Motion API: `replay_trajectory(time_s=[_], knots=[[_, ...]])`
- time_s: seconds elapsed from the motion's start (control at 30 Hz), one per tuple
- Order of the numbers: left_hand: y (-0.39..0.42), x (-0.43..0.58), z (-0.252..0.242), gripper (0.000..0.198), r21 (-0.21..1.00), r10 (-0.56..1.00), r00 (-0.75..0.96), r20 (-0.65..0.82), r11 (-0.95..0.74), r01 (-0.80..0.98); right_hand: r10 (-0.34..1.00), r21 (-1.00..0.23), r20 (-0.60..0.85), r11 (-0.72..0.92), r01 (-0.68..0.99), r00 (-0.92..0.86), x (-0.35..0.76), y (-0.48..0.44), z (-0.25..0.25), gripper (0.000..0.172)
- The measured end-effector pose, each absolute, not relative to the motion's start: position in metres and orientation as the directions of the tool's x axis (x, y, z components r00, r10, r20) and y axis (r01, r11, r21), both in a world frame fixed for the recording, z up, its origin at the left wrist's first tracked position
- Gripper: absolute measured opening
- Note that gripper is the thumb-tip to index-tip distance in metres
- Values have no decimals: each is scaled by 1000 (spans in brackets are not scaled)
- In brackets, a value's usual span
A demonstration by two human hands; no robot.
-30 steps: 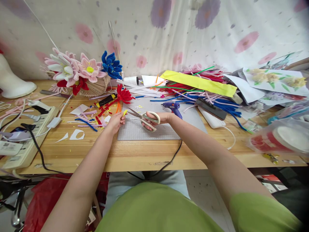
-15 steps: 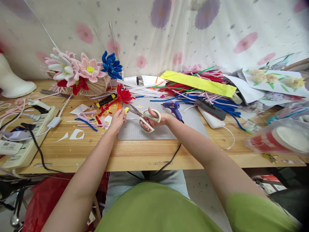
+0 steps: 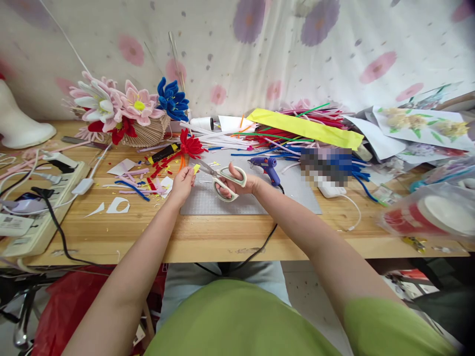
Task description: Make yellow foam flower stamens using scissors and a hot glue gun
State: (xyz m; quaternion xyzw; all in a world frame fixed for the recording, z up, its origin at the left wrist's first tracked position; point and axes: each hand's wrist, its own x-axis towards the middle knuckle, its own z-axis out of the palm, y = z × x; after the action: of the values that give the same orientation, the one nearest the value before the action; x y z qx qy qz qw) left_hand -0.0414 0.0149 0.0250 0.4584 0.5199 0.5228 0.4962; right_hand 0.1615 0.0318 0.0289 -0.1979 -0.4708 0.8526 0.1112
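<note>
My left hand (image 3: 183, 184) pinches a small piece of yellow paper (image 3: 196, 169) between thumb and fingers. In my right hand (image 3: 234, 184) is a pair of scissors (image 3: 230, 181) with pale handles, my fingers through the loops. Its blades point left toward the yellow piece, partly apart; whether they touch it I cannot tell. Just beyond my hands lies a red fuzzy flower (image 3: 191, 144). Under the scissors is a grey cutting mat (image 3: 222, 206). A blue glue gun (image 3: 267, 169) rests on the mat to the right of my right hand.
Pipe cleaner scraps (image 3: 134, 190) and paper bits litter the left. A power strip (image 3: 61, 210) with cables stands at far left, and a basket of fuzzy flowers (image 3: 148, 129) behind. Bundled pipe cleaners and a yellow paper strip (image 3: 304, 128) lie at the back; a bagged cup (image 3: 426, 212) is right.
My left hand and the yellow piece have shifted very slightly to the right. The scissors stay in almost the same place.
</note>
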Motion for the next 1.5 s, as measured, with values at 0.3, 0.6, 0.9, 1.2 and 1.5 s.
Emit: replay_trajectory(time_s=[0.3, 0.6, 0.9, 1.2, 1.5], knots=[[13, -39, 27, 17, 998, 981, -182, -70, 68, -16, 598, -929, -145, -356, -100, -788, 173, 36, 32, 58], [12, -16, 30, 17, 1000, 996, -88, -3, 3, -2, 948, -989, -144, -143, 25, -283, 138, 40, 36, 52], [10, -14, 25, 17, 992, 996, -78, 50, -40, 121, 975, -991, -123, -131, -31, -187, 119, 43, 43, 52], [7, -17, 25, 22, 1000, 999, 27, -25, 25, 15, 986, -985, -118, -101, 141, -118, 121, 49, 40, 34], [16, -36, 27, 49, 992, 989, 92, -119, 122, -27, 944, -987, -129, -92, 133, -303, 132, 50, 56, 38]])
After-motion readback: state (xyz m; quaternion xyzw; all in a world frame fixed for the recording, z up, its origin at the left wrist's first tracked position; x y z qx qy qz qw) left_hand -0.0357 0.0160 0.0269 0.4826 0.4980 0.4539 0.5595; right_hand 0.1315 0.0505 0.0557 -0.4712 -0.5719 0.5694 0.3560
